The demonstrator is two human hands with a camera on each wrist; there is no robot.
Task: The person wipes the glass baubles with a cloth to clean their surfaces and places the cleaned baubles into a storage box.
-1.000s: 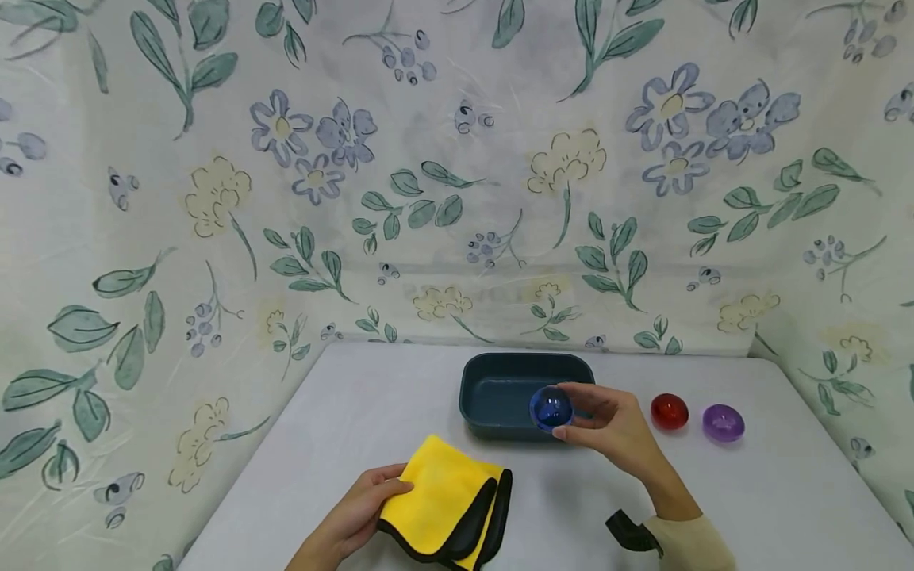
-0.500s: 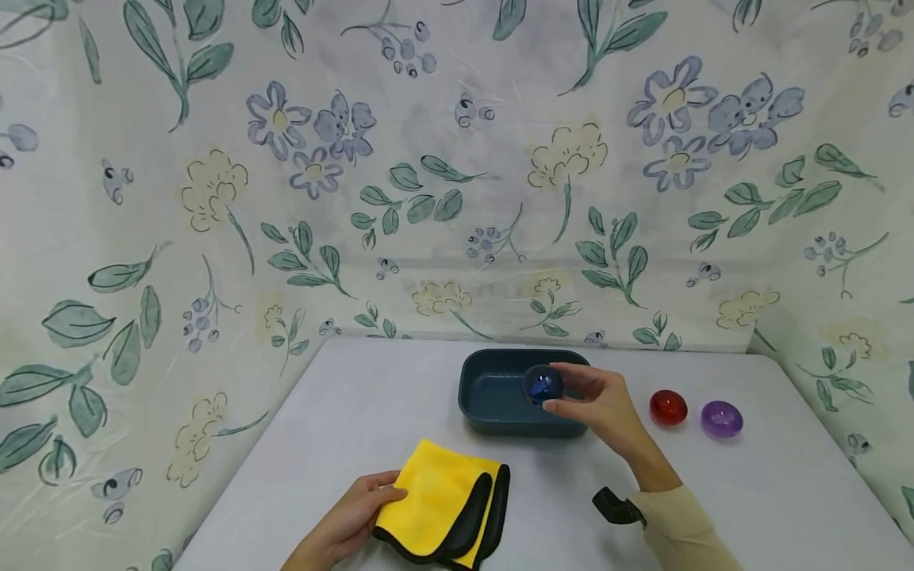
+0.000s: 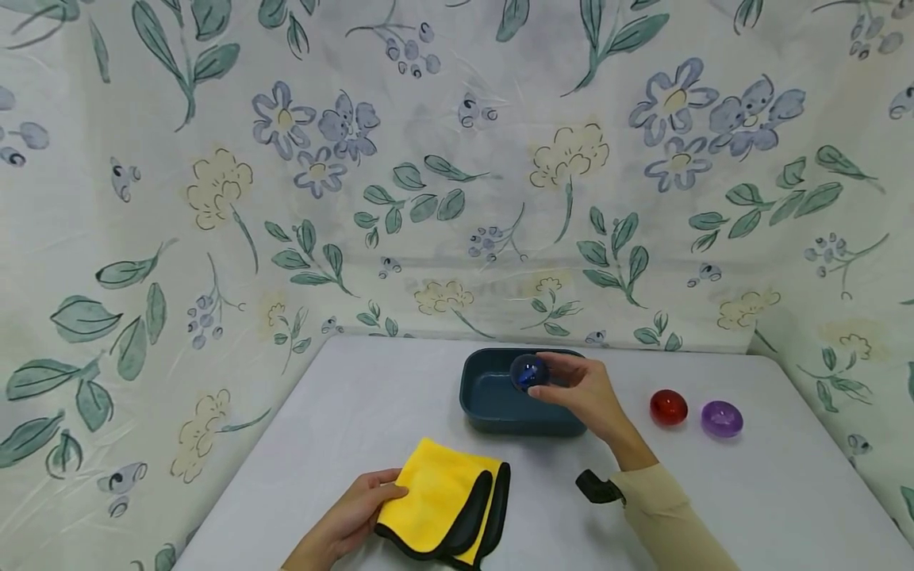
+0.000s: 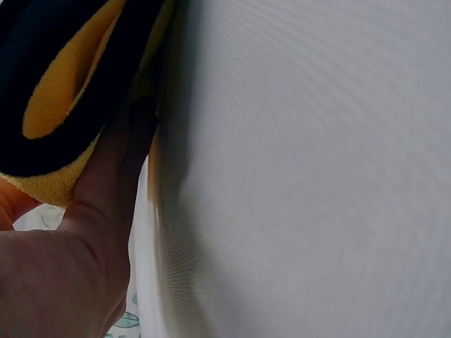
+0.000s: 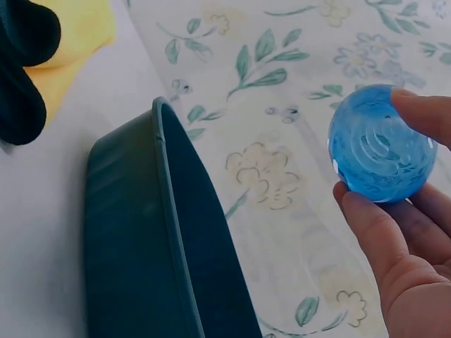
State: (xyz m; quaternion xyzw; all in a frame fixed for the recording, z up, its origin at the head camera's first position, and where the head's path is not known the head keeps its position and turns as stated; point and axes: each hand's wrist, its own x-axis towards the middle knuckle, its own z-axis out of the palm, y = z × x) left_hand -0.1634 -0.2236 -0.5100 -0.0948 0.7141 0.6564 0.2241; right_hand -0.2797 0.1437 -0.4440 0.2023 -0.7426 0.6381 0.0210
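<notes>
My right hand (image 3: 581,392) pinches a clear blue ball (image 3: 529,373) between thumb and fingers, over the dark teal rectangular tub (image 3: 524,427). In the right wrist view the ball (image 5: 382,144) is see-through, and the tub's rim (image 5: 163,134) stands beside and below it. Nearer the front, my left hand (image 3: 364,505) grips the left side of a folded yellow cloth (image 3: 439,496) with black edging, thumb on top. Close up in the left wrist view, the cloth's black-edged folds (image 4: 56,158) lie against the left hand's fingers (image 4: 106,172).
Right of the tub, a red transparent ball (image 3: 669,408) and a purple one (image 3: 722,419) rest on the white table (image 3: 771,492). A floral-print sheet (image 3: 457,198) hangs behind the table and along its sides. A dark strap piece (image 3: 598,487) sits at the right sleeve.
My right hand has carried the blue ball leftward and farther back, from the tub's front right edge to over its middle. The left hand and cloth have hardly moved.
</notes>
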